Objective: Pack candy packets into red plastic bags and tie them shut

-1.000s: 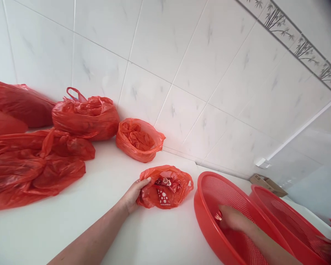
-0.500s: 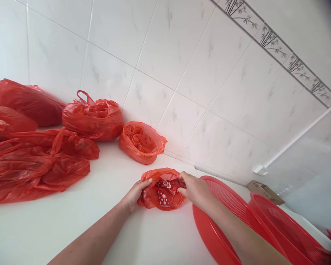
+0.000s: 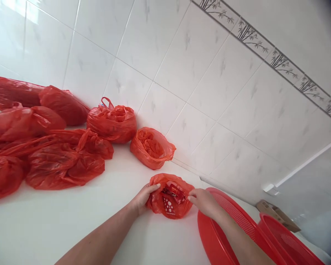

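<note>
A small red plastic bag lies open on the white counter, with red patterned packets showing inside. My left hand grips the bag's left rim, thumb over the edge. My right hand pinches the bag's right rim, just in front of a red mesh basket. Both forearms reach in from the bottom of the view.
Another open red bag sits behind against the tiled wall, a knotted red bag left of it, and several more red bags pile up at the left. A second red basket and a cardboard box are at the right.
My right hand left the red basket and came over to the small bag's right rim. The view has shifted so the bags sit further right.
</note>
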The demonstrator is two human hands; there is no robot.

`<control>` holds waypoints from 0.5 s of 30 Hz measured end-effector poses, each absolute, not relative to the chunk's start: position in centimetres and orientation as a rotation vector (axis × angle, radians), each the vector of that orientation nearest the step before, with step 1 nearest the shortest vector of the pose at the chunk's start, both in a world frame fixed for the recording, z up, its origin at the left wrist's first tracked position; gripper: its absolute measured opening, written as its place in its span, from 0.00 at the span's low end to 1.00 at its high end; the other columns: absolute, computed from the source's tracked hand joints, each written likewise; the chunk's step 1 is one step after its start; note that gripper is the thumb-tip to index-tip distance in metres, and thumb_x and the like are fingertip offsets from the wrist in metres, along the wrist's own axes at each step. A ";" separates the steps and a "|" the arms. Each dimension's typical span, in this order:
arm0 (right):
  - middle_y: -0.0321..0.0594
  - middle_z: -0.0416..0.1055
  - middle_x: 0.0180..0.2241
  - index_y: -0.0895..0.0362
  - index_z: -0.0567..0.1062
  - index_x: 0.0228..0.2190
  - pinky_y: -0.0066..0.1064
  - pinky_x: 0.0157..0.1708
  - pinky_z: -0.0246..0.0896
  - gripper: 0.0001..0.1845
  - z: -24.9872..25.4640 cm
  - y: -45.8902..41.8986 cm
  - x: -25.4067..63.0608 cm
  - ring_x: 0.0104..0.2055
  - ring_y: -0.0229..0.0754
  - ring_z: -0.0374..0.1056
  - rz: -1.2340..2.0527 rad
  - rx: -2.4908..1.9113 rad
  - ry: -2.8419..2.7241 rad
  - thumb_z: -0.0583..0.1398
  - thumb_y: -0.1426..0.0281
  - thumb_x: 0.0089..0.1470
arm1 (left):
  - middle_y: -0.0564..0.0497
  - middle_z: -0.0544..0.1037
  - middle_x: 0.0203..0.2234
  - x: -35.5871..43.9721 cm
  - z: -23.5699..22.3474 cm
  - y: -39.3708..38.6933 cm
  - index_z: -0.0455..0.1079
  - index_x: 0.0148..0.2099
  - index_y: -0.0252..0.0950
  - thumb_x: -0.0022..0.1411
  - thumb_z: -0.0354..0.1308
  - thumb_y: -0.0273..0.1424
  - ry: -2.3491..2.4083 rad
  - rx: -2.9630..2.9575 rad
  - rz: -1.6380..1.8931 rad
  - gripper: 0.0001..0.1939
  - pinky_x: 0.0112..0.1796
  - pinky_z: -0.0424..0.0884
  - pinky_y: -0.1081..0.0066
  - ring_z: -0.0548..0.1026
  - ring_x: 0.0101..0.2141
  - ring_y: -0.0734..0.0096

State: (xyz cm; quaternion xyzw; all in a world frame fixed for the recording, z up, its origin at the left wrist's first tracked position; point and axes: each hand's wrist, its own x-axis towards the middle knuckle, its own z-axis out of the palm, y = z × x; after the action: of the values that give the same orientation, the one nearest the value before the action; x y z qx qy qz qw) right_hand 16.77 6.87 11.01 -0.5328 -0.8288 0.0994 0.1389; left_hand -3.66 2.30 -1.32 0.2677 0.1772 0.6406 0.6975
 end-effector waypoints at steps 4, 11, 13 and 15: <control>0.38 0.75 0.33 0.55 0.77 0.33 0.33 0.38 0.62 0.13 15.1 6.4 16.5 0.37 0.42 0.69 0.687 -1.397 -2.206 0.56 0.63 0.51 | 0.38 0.78 0.43 -4.1 -0.6 1.7 0.72 0.47 0.32 0.53 0.63 0.38 0.387 0.651 1.460 0.21 0.43 0.70 0.61 0.76 0.44 0.51; 0.35 0.71 0.25 0.60 0.73 0.43 0.29 0.35 0.66 0.24 20.1 6.5 18.2 0.30 0.37 0.68 0.966 -1.066 -1.387 0.65 0.68 0.41 | 0.45 0.78 0.38 -4.8 2.7 1.0 0.65 0.49 0.38 0.47 0.66 0.28 0.500 0.770 1.501 0.26 0.30 0.70 0.69 0.78 0.33 0.62; 0.35 0.71 0.26 0.61 0.73 0.44 0.29 0.34 0.66 0.24 20.6 6.0 18.5 0.30 0.36 0.67 0.970 -1.083 -1.429 0.65 0.69 0.41 | 0.47 0.77 0.35 -5.0 4.6 0.9 0.63 0.50 0.37 0.46 0.64 0.24 0.554 0.811 1.565 0.27 0.27 0.69 0.71 0.77 0.29 0.65; 0.34 0.70 0.27 0.60 0.73 0.45 0.28 0.35 0.66 0.25 20.9 5.4 18.9 0.31 0.36 0.67 0.896 -1.026 -1.444 0.65 0.69 0.42 | 0.51 0.75 0.33 -5.4 6.6 0.7 0.61 0.51 0.39 0.47 0.61 0.21 0.612 0.835 1.692 0.28 0.26 0.67 0.74 0.75 0.27 0.71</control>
State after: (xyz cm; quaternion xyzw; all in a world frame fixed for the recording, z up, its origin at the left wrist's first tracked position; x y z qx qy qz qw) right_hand 18.89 5.39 20.89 -0.4329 -0.6091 0.3778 0.5467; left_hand -5.41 0.68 6.63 0.3524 0.2582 0.7139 0.5473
